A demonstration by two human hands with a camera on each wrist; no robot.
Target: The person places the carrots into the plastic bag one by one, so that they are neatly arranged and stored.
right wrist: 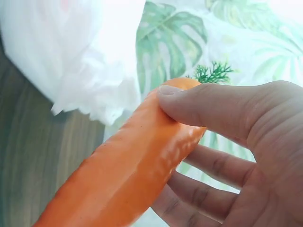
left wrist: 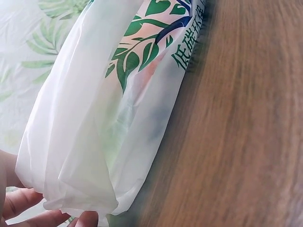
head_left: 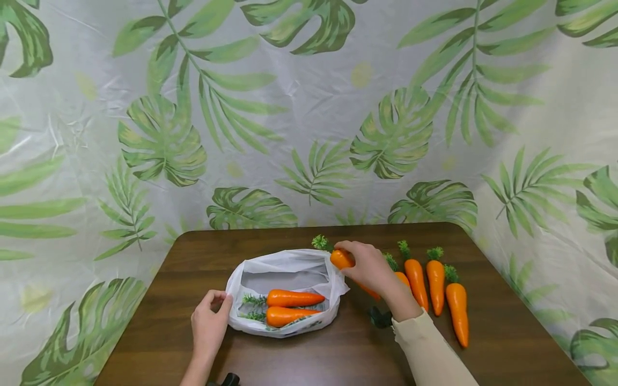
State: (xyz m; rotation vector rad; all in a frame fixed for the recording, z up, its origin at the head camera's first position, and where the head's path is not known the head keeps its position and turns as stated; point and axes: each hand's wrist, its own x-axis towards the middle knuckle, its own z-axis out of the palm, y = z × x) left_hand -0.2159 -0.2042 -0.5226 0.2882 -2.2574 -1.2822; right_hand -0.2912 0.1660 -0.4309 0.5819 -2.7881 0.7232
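Observation:
A white plastic bag [head_left: 285,262] lies on the table with its mouth spread open. Inside it are two orange carrots [head_left: 295,298] with green tops, side by side. My left hand [head_left: 210,321] pinches the bag's left rim between thumb and fingers; in the left wrist view, fingertips [left wrist: 87,219] meet the gathered plastic, and green leaf print and lettering show on the bag's side. Just beyond the bag's right rim, my right hand [head_left: 369,268] grips another carrot [right wrist: 128,156] near its leafy end, thumb on top and fingers beneath. Its tip points down toward the right in the head view.
Several more carrots [head_left: 436,287] lie on the right of the brown wooden table [head_left: 309,359], one partly hidden behind my right arm. A leaf-printed curtain [head_left: 309,123] hangs behind the table's far edge. Dark wrist gear [head_left: 380,317] shows near my right wrist.

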